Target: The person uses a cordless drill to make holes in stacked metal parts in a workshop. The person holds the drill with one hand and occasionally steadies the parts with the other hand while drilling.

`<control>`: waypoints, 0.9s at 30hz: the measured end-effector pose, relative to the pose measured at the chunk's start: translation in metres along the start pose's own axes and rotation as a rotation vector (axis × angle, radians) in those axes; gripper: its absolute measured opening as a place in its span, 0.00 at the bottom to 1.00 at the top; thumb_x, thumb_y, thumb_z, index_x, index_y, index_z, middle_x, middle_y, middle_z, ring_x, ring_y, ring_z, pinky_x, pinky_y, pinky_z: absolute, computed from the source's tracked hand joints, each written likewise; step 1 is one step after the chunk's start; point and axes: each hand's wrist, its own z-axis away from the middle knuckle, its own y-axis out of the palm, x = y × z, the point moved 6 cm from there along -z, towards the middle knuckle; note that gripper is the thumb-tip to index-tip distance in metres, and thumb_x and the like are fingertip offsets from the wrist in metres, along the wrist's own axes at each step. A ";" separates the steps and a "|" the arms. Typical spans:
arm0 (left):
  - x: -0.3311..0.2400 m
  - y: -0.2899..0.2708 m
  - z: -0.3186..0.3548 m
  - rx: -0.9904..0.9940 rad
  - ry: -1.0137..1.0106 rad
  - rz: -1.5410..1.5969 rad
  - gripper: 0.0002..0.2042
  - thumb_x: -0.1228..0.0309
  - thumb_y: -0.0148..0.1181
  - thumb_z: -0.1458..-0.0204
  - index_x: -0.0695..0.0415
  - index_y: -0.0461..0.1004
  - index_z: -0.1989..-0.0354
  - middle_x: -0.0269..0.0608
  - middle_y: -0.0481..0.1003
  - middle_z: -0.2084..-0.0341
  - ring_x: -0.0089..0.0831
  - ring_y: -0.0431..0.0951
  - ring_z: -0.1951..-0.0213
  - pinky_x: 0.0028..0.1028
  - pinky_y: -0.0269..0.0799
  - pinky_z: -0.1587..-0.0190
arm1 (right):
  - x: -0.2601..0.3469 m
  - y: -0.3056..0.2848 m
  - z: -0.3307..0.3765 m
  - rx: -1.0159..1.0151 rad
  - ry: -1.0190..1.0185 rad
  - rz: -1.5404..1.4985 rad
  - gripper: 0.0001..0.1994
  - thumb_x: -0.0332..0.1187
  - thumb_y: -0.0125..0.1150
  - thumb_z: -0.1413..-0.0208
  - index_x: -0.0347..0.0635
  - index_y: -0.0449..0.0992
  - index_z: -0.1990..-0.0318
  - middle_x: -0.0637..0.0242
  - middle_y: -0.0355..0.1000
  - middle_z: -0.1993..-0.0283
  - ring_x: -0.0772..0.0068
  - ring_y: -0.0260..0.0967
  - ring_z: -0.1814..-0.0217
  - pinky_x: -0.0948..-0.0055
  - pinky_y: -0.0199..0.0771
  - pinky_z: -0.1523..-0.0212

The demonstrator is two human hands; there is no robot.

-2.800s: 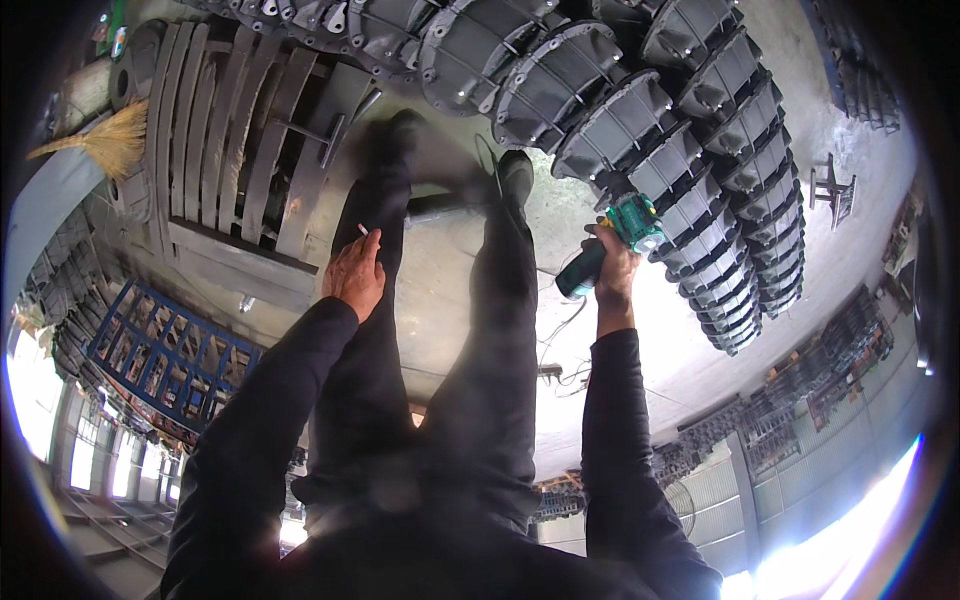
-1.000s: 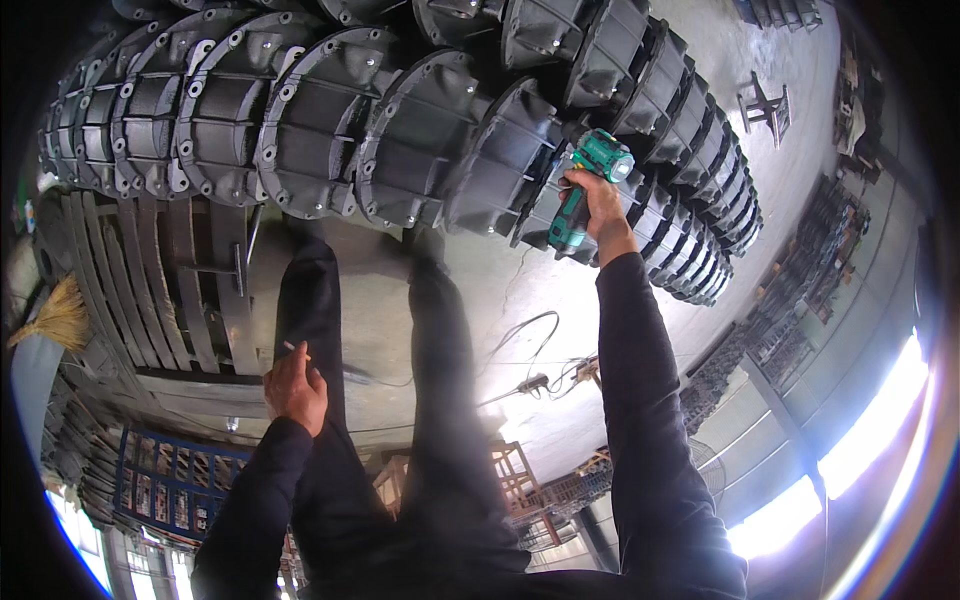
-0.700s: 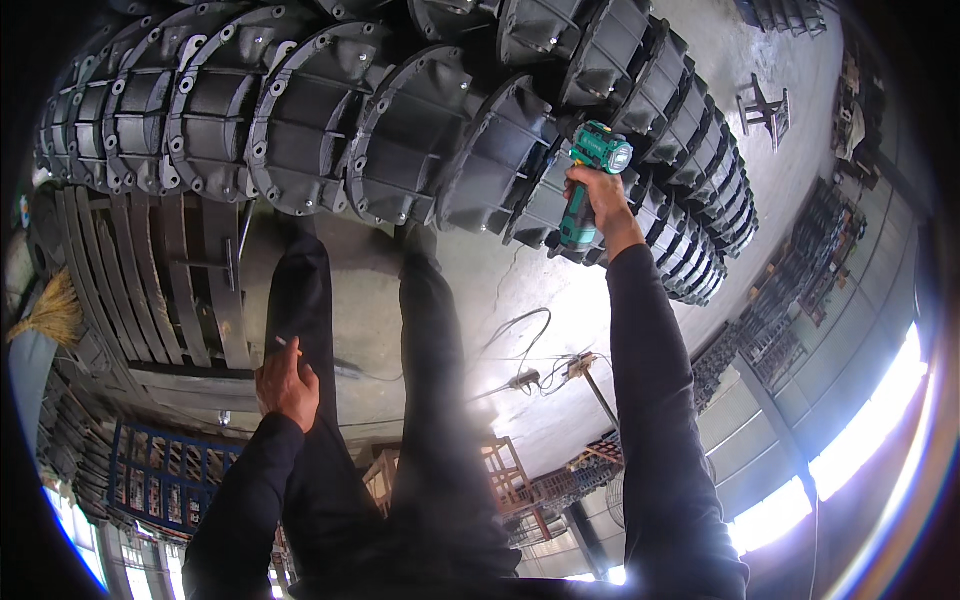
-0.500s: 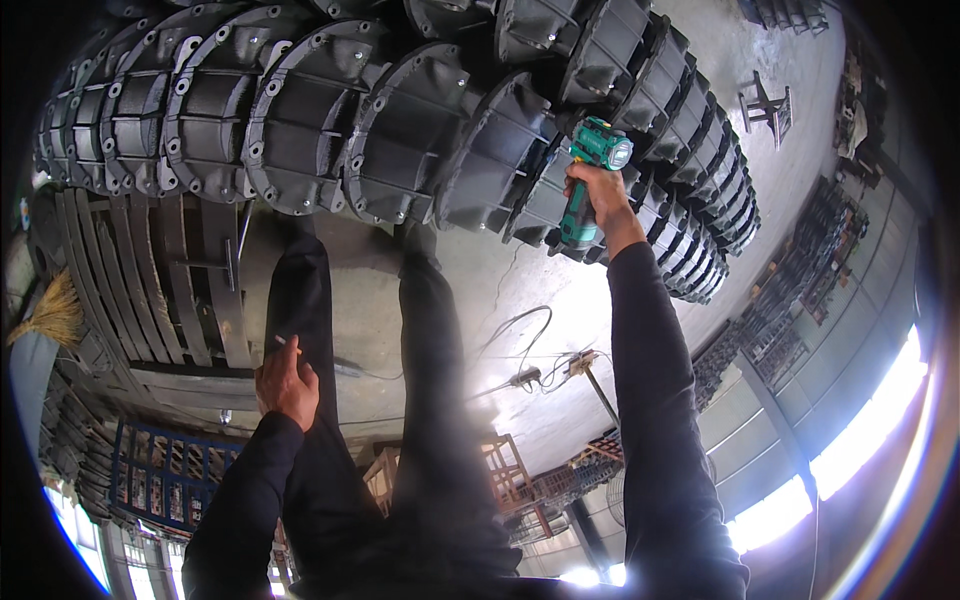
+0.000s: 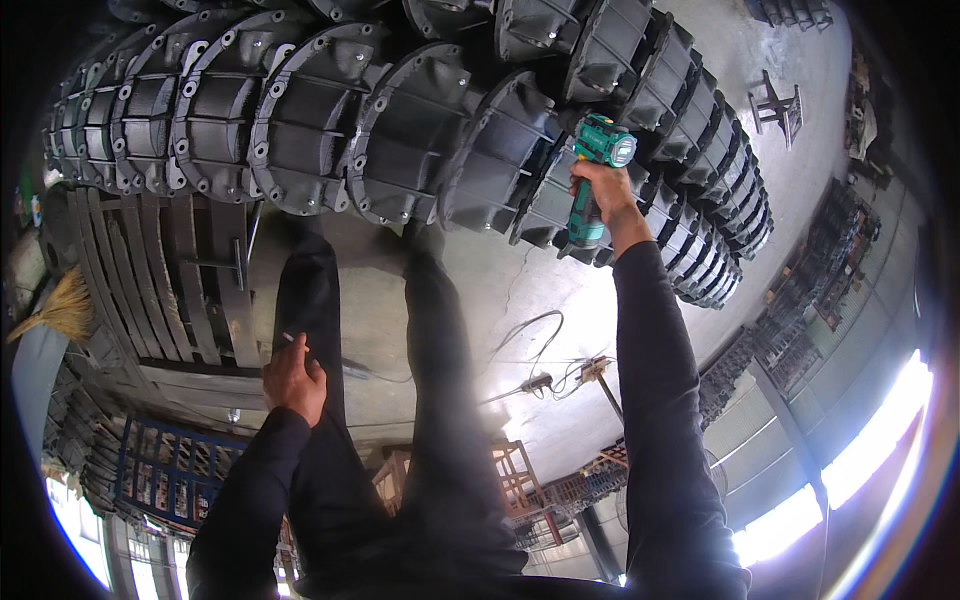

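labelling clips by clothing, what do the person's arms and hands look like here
Both arms wear long black sleeves of plain cloth, with no markings visible; the cuffs end at the wrists. The left hand and right hand are bare: no gloves. No watch or ring can be made out.

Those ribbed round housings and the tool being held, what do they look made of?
Housings: likely cast metal, dull dark-grey matte coating, going by the moulded ribs and bolted flanges with bright bolt heads. Power tool in the right hand: teal shell with dark parts, smooth and slightly glossy, probably plastic; the fisheye view leaves finer detail unclear.
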 end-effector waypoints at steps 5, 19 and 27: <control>-0.004 0.004 0.003 -0.040 0.007 -0.004 0.23 0.70 0.61 0.47 0.54 0.73 0.41 0.36 0.80 0.54 0.40 0.78 0.49 0.44 0.71 0.46 | 0.001 -0.001 0.004 0.023 -0.076 -0.018 0.08 0.22 0.66 0.53 0.35 0.78 0.63 0.62 0.76 0.70 0.65 0.75 0.76 0.65 0.76 0.72; -0.014 0.025 0.015 -0.023 -0.042 -0.045 0.23 0.67 0.59 0.46 0.53 0.73 0.40 0.37 0.80 0.52 0.42 0.77 0.48 0.45 0.71 0.46 | -0.001 -0.016 0.006 0.070 -0.190 0.130 0.10 0.29 0.71 0.52 0.35 0.82 0.62 0.66 0.80 0.66 0.71 0.76 0.75 0.72 0.77 0.71; -0.014 0.036 0.018 0.025 -0.045 -0.102 0.24 0.66 0.58 0.44 0.53 0.70 0.38 0.37 0.79 0.50 0.41 0.75 0.46 0.44 0.70 0.45 | -0.036 -0.041 0.112 0.286 -0.744 0.723 0.13 0.21 0.66 0.49 0.41 0.83 0.56 0.62 0.80 0.57 0.65 0.80 0.69 0.70 0.82 0.68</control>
